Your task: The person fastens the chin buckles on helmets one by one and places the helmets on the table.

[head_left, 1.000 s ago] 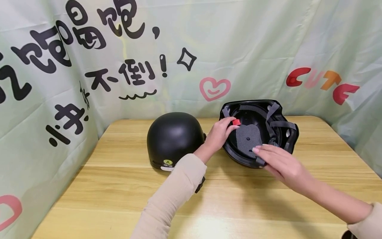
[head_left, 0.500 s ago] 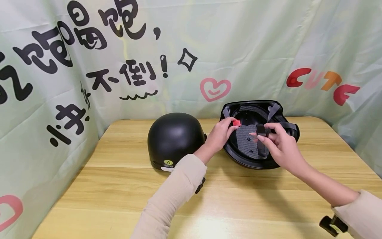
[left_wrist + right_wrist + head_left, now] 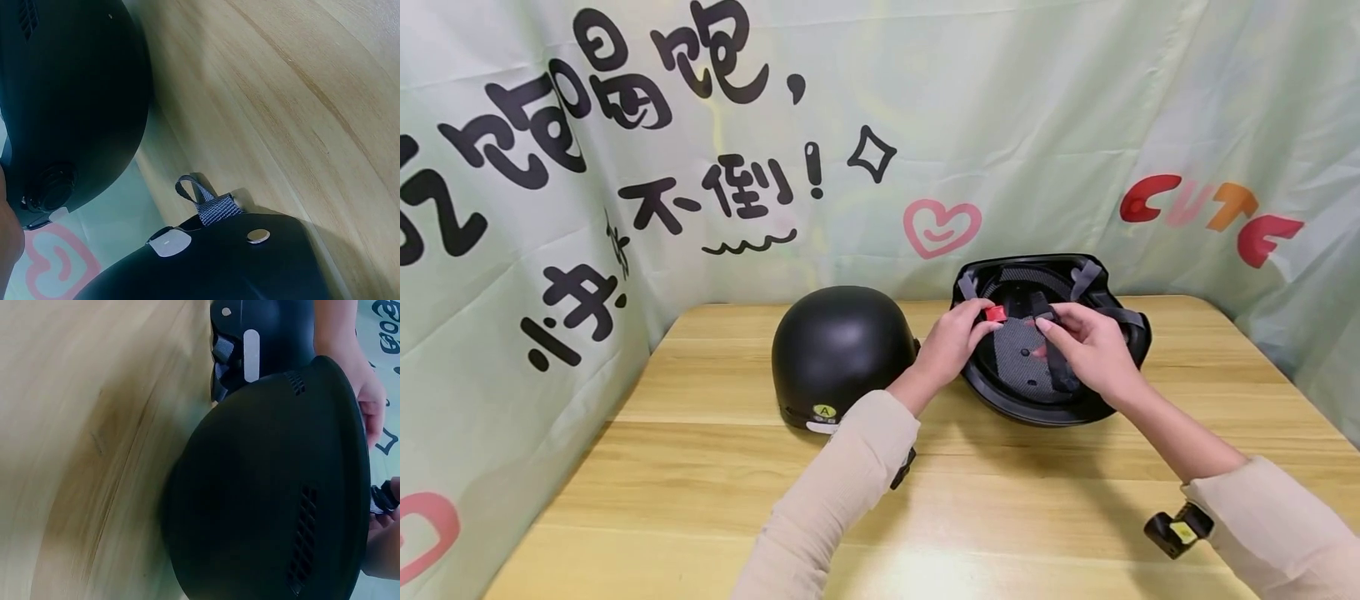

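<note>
A black helmet (image 3: 1015, 408) lies upturned at the back right of the table, its padded grey lining (image 3: 1018, 367) facing up. My left hand (image 3: 943, 346) pinches a red buckle piece (image 3: 996, 313) over its left rim. With thumb and fingers, my right hand (image 3: 1097, 350) holds the black buckle end of a chin strap (image 3: 1058, 362) above the lining. The two buckle parts stand apart. In the right wrist view, the helmet's vented shell (image 3: 262, 487) hides most of the inside, and a black buckle (image 3: 382, 497) shows at my right fingers.
A second black helmet (image 3: 842, 350) stands dome up to the left, close beside my left forearm, with a yellow sticker. Both rest on a wooden table (image 3: 715, 500). A printed cloth (image 3: 1037, 125) hangs behind the table. A small black camera (image 3: 1180, 529) is on my right wrist.
My right hand has lifted the strap from the helmet's near rim and brought its black buckle end up and left, towards the red piece. The left hand stays in place.
</note>
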A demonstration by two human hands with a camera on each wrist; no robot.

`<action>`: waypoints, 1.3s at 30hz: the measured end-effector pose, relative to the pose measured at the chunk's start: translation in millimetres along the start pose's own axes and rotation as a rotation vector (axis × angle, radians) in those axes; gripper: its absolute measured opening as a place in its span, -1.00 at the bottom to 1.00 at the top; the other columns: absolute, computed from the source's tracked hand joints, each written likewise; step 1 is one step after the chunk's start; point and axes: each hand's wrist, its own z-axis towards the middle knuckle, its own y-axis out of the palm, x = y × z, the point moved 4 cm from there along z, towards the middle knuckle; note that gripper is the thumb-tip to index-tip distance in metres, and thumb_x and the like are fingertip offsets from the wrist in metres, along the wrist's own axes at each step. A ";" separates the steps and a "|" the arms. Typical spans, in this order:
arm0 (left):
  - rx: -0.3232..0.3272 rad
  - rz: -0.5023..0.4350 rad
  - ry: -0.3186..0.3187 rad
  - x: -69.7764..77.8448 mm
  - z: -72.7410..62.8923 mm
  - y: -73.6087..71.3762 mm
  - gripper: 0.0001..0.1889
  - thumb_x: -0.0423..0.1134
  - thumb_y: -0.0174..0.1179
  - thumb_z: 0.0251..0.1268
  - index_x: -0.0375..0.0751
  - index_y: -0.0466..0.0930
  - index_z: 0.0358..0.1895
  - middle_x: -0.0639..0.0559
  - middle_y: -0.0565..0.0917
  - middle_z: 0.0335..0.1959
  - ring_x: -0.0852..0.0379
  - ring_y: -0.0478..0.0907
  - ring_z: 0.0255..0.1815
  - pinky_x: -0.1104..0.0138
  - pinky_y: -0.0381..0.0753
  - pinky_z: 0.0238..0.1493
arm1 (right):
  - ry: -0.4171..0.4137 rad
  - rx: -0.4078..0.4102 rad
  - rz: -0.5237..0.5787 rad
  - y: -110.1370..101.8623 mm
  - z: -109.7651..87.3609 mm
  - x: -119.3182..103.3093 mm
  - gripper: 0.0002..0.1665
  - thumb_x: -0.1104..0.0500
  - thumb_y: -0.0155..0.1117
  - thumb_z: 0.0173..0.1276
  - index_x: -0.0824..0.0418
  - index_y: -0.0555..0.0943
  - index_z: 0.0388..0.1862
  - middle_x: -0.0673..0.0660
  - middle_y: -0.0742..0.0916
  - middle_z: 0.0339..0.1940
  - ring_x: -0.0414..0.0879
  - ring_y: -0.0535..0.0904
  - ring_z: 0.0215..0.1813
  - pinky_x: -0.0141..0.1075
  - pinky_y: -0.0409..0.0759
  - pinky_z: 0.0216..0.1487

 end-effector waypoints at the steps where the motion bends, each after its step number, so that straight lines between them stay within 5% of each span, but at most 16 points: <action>1: -0.001 0.003 0.003 0.0 0.0 0.2 -0.65 -0.11 0.05 0.31 -0.24 0.49 0.05 -0.03 0.63 -0.02 0.14 0.57 -0.01 0.45 0.50 0.10 | 0.017 -0.011 -0.018 0.4 1.3 0.8 -0.65 0.18 0.08 0.40 0.44 0.48 0.01 -0.51 0.61 -0.39 -0.37 0.63 -0.48 -0.54 0.57 -0.39; 6: -0.008 0.006 0.012 -0.8 0.2 0.3 -0.66 -0.12 0.03 0.32 -0.24 0.48 0.04 -0.03 0.63 -0.03 0.13 0.57 -0.02 0.44 0.51 0.08 | 0.074 -0.035 -0.089 -1.2 10.3 3.8 -0.57 0.13 0.01 0.44 0.44 0.46 0.11 -0.45 0.60 -0.42 -0.43 0.60 -0.46 -0.54 0.56 -0.39; 10: -0.002 -0.010 0.010 -3.2 -0.1 -0.2 -0.67 -0.12 0.05 0.31 -0.23 0.49 0.03 -0.03 0.62 -0.03 0.13 0.57 -0.03 0.43 0.50 0.09 | 0.115 -0.090 -0.139 -1.5 19.0 6.6 -0.51 0.13 -0.03 0.46 0.44 0.40 0.21 0.13 0.72 -0.20 -0.45 0.59 -0.42 -0.57 0.54 -0.34; 13: 0.006 -0.017 0.018 -4.6 -0.3 -0.5 -0.67 -0.12 0.07 0.30 -0.23 0.49 0.02 -0.03 0.63 -0.04 0.13 0.57 -0.04 0.42 0.50 0.10 | 0.149 -0.187 -0.174 -0.2 22.6 10.3 -0.48 0.13 -0.05 0.47 0.45 0.34 0.27 0.48 0.60 0.00 -0.48 0.57 -0.36 -0.59 0.52 -0.29; 16: 0.011 -0.026 0.018 -5.1 -0.5 -1.0 -0.67 -0.13 0.07 0.30 -0.24 0.50 0.03 -0.04 0.63 -0.03 0.12 0.57 -0.03 0.41 0.50 0.10 | 0.157 -0.246 -0.197 0.5 24.4 14.1 -0.49 0.15 -0.05 0.47 0.41 0.31 0.30 0.45 0.59 0.05 -0.54 0.50 -0.29 -0.60 0.47 -0.24; 23: 0.006 -0.033 0.002 -5.7 -0.9 -0.8 -0.66 -0.13 0.05 0.32 -0.24 0.48 0.05 -0.05 0.61 0.00 0.11 0.55 0.01 0.41 0.48 0.14 | 0.139 -0.229 -0.167 1.1 27.2 18.4 -0.63 0.22 0.00 0.44 0.40 0.35 0.13 0.31 0.63 -0.08 -0.47 0.45 -0.27 -0.48 0.46 -0.26; 39: 0.029 -0.071 0.035 -7.7 -2.4 -1.1 -0.68 -0.16 0.09 0.28 -0.21 0.50 0.04 -0.05 0.63 -0.05 0.12 0.56 -0.03 0.39 0.51 0.09 | 0.141 -0.247 -0.113 4.3 26.5 16.6 -0.61 0.15 -0.08 0.48 0.36 0.44 0.14 0.28 0.57 0.04 -0.45 0.46 -0.18 -0.54 0.45 -0.18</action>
